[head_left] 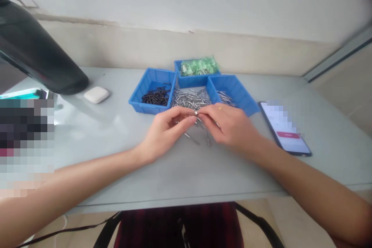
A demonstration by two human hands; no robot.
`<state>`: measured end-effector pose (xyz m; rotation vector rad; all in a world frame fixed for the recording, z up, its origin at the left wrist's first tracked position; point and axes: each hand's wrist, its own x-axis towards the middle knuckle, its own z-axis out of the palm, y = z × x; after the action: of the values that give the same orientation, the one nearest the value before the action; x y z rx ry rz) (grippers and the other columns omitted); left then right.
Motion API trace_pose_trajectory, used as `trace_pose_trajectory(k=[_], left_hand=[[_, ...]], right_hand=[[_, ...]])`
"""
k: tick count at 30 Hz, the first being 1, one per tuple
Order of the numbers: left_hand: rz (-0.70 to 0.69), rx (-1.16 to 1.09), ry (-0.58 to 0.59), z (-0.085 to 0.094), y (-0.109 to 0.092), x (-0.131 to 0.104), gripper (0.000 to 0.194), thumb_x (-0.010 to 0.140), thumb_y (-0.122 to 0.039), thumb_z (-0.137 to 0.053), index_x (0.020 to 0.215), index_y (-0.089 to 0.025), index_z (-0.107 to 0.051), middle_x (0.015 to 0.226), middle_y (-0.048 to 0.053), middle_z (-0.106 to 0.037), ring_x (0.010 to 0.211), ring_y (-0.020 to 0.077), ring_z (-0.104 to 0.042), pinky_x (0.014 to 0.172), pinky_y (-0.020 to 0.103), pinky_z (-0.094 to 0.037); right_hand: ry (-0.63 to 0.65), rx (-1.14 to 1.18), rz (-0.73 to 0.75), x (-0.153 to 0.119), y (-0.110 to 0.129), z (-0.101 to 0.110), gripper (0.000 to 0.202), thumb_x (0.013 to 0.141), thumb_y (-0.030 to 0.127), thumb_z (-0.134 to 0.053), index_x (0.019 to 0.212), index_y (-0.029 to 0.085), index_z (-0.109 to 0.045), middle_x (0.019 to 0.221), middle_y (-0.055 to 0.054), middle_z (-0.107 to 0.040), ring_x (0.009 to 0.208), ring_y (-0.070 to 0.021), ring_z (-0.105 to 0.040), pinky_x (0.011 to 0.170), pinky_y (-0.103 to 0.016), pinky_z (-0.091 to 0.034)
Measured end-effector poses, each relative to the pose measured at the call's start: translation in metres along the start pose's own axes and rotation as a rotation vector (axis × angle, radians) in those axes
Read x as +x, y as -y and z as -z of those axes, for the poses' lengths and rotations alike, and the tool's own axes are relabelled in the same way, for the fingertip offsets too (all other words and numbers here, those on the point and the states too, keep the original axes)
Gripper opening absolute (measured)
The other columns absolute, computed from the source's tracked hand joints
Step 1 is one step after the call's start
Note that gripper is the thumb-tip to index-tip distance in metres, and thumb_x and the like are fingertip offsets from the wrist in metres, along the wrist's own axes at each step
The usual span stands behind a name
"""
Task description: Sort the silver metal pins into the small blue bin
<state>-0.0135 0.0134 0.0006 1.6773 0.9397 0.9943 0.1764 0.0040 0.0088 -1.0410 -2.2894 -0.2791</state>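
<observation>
Over the near side of the pile, my left hand (165, 131) and my right hand (229, 124) meet fingertip to fingertip. Both are closed in a pinch on a small silvery metal piece (196, 112), mostly covered by the fingers. Beneath and behind them lies a loose pile of thin metal pins (190, 99), with a few strays nearer me. To the left, a blue bin (149, 109) contains dark pins (157, 96). The right blue bin (242, 95), partly behind my right hand, has some silvery pins (226, 98). A third blue bin (193, 81) behind the pile holds green plastic wrapping (200, 66) with metal parts.
A phone (286, 130) with a lit screen lies right of my right hand. At the left are a white rounded case (96, 95) and a large dark bottle (37, 46). The grey table (180, 180) meets a wall (186, 4) at the back.
</observation>
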Motion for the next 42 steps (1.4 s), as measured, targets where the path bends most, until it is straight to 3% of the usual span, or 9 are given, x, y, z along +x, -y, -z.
trace_pose_trajectory(k=[5,14,17,22,25,28,31,35,42], left_hand=[[-0.020,0.020,-0.003,-0.001,0.001,0.000,0.017,0.087,-0.030,-0.058,0.085,-0.015,-0.064,0.078,0.001,-0.062,0.069,0.0095,-0.055,0.058,0.018,-0.043],[-0.076,0.037,0.055,-0.002,0.006,0.001,0.009,0.087,-0.025,-0.058,0.089,-0.016,-0.060,0.086,0.001,-0.061,0.077,0.0096,-0.057,0.062,0.017,-0.047],[-0.089,-0.040,0.073,-0.002,0.004,0.000,0.009,0.089,-0.024,-0.056,0.088,-0.015,-0.057,0.083,0.000,-0.059,0.071,0.0077,-0.057,0.058,0.016,-0.046],[-0.080,-0.143,0.083,-0.003,0.001,-0.002,0.008,0.090,-0.022,-0.054,0.086,-0.015,-0.052,0.077,0.000,-0.060,0.063,0.0066,-0.055,0.053,0.016,-0.045],[-0.087,-0.136,0.090,-0.003,0.001,-0.003,0.008,0.090,-0.023,-0.053,0.088,-0.015,-0.052,0.075,-0.001,-0.059,0.066,0.0079,-0.057,0.057,0.017,-0.047],[-0.086,-0.108,0.101,-0.003,0.001,-0.004,0.012,0.091,-0.027,-0.052,0.091,-0.015,-0.055,0.076,0.000,-0.059,0.067,0.0085,-0.057,0.058,0.018,-0.047],[-0.064,-0.069,0.094,-0.002,0.000,-0.004,0.014,0.090,-0.029,-0.054,0.092,-0.015,-0.058,0.075,0.000,-0.061,0.064,0.0083,-0.055,0.056,0.017,-0.045],[-0.057,-0.050,0.043,-0.001,0.000,-0.003,0.014,0.089,-0.029,-0.056,0.090,-0.015,-0.060,0.073,0.000,-0.061,0.061,0.0077,-0.053,0.053,0.017,-0.044],[-0.070,-0.027,-0.051,-0.001,0.001,-0.002,0.017,0.088,-0.031,-0.058,0.092,-0.016,-0.065,0.073,0.000,-0.062,0.056,0.0065,-0.050,0.051,0.017,-0.042]], right_hand=[[0.119,0.062,0.006,-0.003,0.005,0.000,0.019,0.094,0.022,-0.043,0.080,0.017,-0.055,0.066,0.000,-0.060,0.061,-0.0118,-0.056,0.055,-0.025,-0.039],[0.151,0.083,0.053,-0.004,0.003,-0.008,0.027,0.094,0.025,-0.042,0.070,0.019,-0.052,0.060,0.002,-0.056,0.055,-0.0109,-0.053,0.053,-0.025,-0.036],[0.082,0.152,0.037,-0.004,0.004,-0.008,0.026,0.092,0.027,-0.048,0.068,0.020,-0.051,0.059,0.003,-0.056,0.055,-0.0097,-0.053,0.053,-0.024,-0.037],[-0.209,0.354,-0.055,-0.006,0.015,-0.012,0.011,0.086,0.021,-0.055,0.075,0.021,-0.052,0.061,0.005,-0.061,0.055,-0.0065,-0.054,0.053,-0.019,-0.041],[-0.203,0.484,-0.007,-0.008,0.021,-0.018,0.006,0.082,0.017,-0.054,0.084,0.022,-0.052,0.062,0.007,-0.061,0.055,-0.0069,-0.056,0.052,-0.019,-0.043],[-0.197,0.548,0.008,-0.009,0.021,-0.019,0.022,0.082,0.016,-0.054,0.103,0.023,-0.052,0.067,0.007,-0.062,0.057,-0.0078,-0.057,0.057,-0.021,-0.048],[-0.205,0.467,-0.035,-0.010,0.016,-0.016,0.035,0.084,0.016,-0.054,0.117,0.025,-0.047,0.076,0.005,-0.065,0.060,-0.0089,-0.058,0.061,-0.023,-0.049],[-0.051,0.268,-0.031,-0.012,0.014,-0.013,0.026,0.087,0.021,-0.051,0.113,0.024,-0.051,0.078,0.002,-0.063,0.068,-0.0116,-0.060,0.063,-0.025,-0.049],[-0.145,0.127,-0.065,-0.009,0.004,-0.015,0.019,0.088,0.020,-0.053,0.107,0.022,-0.057,0.080,0.001,-0.065,0.072,-0.0119,-0.060,0.068,-0.025,-0.047]])
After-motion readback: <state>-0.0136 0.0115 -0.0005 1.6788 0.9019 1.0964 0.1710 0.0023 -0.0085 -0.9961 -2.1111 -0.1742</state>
